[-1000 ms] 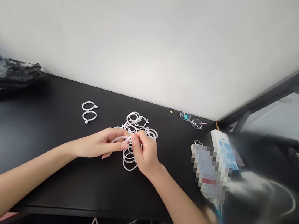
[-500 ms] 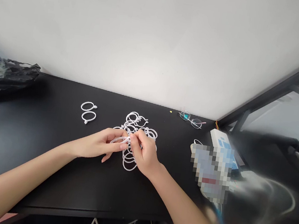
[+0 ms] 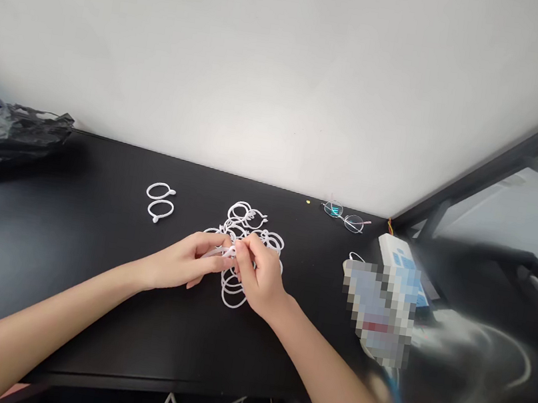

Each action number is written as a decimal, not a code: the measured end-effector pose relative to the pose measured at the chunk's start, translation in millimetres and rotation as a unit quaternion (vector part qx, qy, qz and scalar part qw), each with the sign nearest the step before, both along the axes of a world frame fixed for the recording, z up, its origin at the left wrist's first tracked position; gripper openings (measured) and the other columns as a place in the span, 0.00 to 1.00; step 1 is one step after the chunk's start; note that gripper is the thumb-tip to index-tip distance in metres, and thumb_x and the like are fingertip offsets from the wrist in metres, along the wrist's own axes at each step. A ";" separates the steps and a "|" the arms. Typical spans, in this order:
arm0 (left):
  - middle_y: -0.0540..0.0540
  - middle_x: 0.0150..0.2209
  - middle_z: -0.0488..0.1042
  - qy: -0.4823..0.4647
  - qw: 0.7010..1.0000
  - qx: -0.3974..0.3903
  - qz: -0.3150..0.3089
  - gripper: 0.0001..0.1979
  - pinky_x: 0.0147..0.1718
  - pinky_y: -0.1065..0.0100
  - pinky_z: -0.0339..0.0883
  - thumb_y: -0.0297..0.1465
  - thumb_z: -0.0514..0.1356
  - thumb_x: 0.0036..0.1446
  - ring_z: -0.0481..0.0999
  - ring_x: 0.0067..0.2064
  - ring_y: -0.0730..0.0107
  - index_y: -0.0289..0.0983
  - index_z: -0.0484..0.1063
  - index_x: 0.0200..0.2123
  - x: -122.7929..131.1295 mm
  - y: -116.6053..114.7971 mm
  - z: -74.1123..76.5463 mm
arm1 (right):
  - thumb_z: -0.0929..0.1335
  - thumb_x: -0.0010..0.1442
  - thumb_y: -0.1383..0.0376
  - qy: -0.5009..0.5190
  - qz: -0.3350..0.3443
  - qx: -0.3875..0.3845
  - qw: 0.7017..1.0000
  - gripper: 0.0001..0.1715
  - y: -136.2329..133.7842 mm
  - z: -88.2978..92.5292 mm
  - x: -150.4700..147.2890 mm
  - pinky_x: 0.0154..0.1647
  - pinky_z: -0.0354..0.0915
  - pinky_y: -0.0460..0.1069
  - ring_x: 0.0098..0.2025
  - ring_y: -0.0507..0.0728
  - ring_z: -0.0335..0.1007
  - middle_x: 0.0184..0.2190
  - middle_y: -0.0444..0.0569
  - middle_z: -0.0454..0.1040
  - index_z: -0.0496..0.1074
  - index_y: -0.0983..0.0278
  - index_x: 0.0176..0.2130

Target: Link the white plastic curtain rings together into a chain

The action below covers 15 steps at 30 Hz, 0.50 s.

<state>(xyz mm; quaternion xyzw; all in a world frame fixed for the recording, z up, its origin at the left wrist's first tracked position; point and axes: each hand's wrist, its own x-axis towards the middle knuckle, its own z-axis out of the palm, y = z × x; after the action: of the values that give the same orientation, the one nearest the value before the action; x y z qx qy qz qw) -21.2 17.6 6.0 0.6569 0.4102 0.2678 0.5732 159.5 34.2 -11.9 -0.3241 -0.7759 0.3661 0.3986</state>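
Note:
Between my two hands is a white plastic ring (image 3: 215,251), the kind with a small clasp knob. My left hand (image 3: 187,260) grips it from the left, and its fingers hide most of the loop. At the clasp, the thumb and forefinger of my right hand (image 3: 261,274) pinch the ring. Under and behind my hands lies a loose pile of white rings (image 3: 233,298), partly covered by my fingers. Two more rings lie apart to the left, an upper ring (image 3: 148,191) and a lower ring (image 3: 171,214).
Everything lies on a black desk (image 3: 95,216) against a pale wall. A crumpled black plastic bag (image 3: 10,136) sits at the far left. Eyeglasses (image 3: 353,223) rest near the wall. On the right are a blurred-out phone (image 3: 369,304), a white box (image 3: 396,251) and white cables (image 3: 522,364).
My left hand has shifted slightly right, its fingers closing further over the ring towards the clasp. My right hand has barely moved. The pile and the two separate rings lie as before.

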 end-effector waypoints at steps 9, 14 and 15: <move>0.53 0.25 0.64 0.035 0.994 0.066 0.075 0.19 0.19 0.76 0.57 0.42 0.50 0.64 0.58 0.21 0.80 0.35 0.70 0.30 5.6 -5.9 12.8 | 0.59 0.69 0.64 0.013 0.006 0.004 1.000 0.15 -2.3 1.8 -1.3 0.25 0.57 0.45 0.21 0.48 0.60 0.20 0.39 0.62 0.58 0.62 0.29; 0.53 0.24 0.64 0.043 0.994 0.064 0.074 0.20 0.19 0.76 0.57 0.44 0.49 0.64 0.60 0.21 0.79 0.35 0.69 0.30 5.8 -6.0 8.2 | 0.59 0.69 0.62 0.016 -0.002 -0.015 1.000 0.15 -4.2 1.2 -2.9 0.24 0.58 0.45 0.21 0.48 0.60 0.20 0.39 0.63 0.59 0.61 0.29; 0.53 0.23 0.62 0.044 0.994 0.060 0.077 0.20 0.18 0.75 0.57 0.44 0.49 0.64 0.60 0.20 0.79 0.35 0.68 0.30 5.6 -6.1 6.0 | 0.59 0.69 0.62 0.019 -0.002 -0.018 1.000 0.15 -4.3 1.1 -3.5 0.24 0.58 0.44 0.20 0.48 0.60 0.20 0.39 0.63 0.58 0.61 0.29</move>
<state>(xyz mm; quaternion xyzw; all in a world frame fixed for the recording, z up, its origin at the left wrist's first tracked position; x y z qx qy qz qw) -15.6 11.5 12.0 0.6677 0.4674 0.3058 0.4922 156.0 29.9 -10.8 -0.3255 -0.7610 0.3855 0.4079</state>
